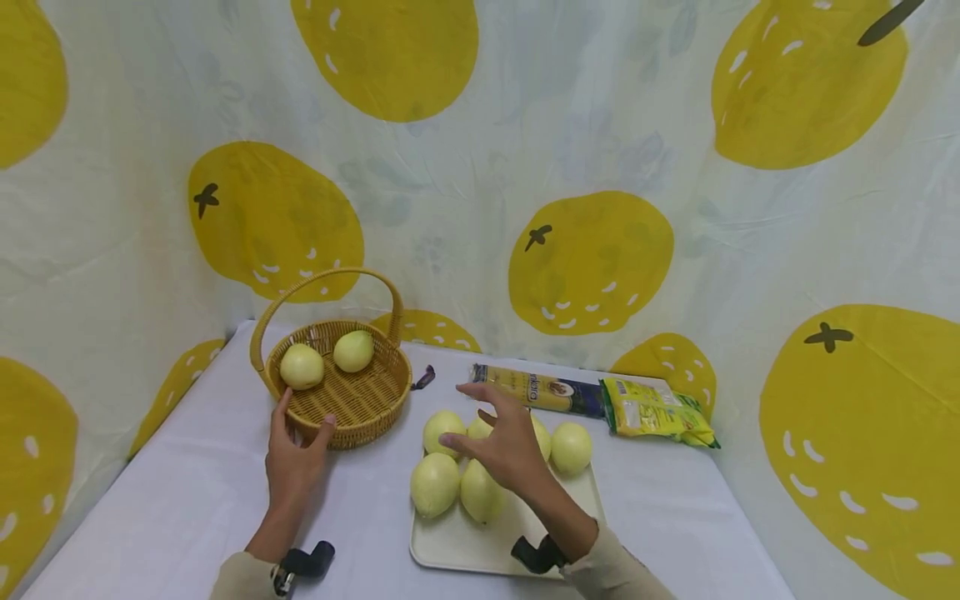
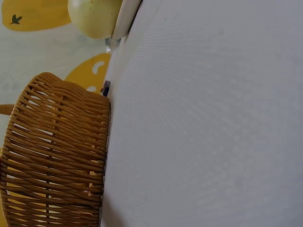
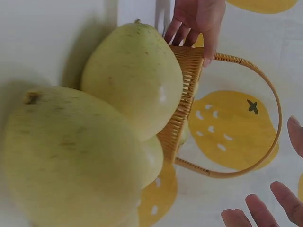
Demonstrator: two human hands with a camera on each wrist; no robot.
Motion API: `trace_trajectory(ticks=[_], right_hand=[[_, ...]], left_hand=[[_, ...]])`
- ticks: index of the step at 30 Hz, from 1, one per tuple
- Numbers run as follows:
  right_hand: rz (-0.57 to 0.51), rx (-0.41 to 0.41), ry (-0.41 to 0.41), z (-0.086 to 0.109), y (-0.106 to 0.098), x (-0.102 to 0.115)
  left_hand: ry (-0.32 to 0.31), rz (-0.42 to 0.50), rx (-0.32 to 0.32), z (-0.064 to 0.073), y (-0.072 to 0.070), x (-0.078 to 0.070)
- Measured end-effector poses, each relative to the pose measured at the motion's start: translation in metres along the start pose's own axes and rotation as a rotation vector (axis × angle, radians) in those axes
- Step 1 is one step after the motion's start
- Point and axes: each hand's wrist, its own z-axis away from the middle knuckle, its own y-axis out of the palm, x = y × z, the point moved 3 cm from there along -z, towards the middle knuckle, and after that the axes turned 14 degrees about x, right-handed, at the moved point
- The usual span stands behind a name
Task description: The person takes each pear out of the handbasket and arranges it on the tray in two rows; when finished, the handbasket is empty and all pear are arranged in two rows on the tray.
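At the left of the head view stands a wicker basket with a tall handle. Two pale yellow-green pears lie inside it. My left hand is at the basket's near side, thumb and forefinger spread at the rim. The right wrist view shows that thumb at the rim and the other fingers lower on the outer side. Over the white tray hovers my right hand, fingers apart and holding nothing. Beneath and around it, several pears rest on the tray; two appear large in the right wrist view.
Behind the tray lies a long blue and yellow packet. A yellow and green bag sits to its right. Between basket and packet is a small dark wrapped item. A fruit-print curtain hangs behind the white-covered table.
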Motion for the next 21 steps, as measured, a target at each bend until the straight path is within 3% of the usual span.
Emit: trace_trajectory(ticks=[14, 21], right_hand=[[-0.018, 0.092, -0.077, -0.077, 0.035, 0.019], [-0.038, 0.099, -0.037, -0.117, 0.054, 0.023]], left_hand=[[0.004, 0.002, 0.008, -0.001, 0.0, 0.001], [0.0, -0.006, 0.004, -0.001, 0.0, 0.0]])
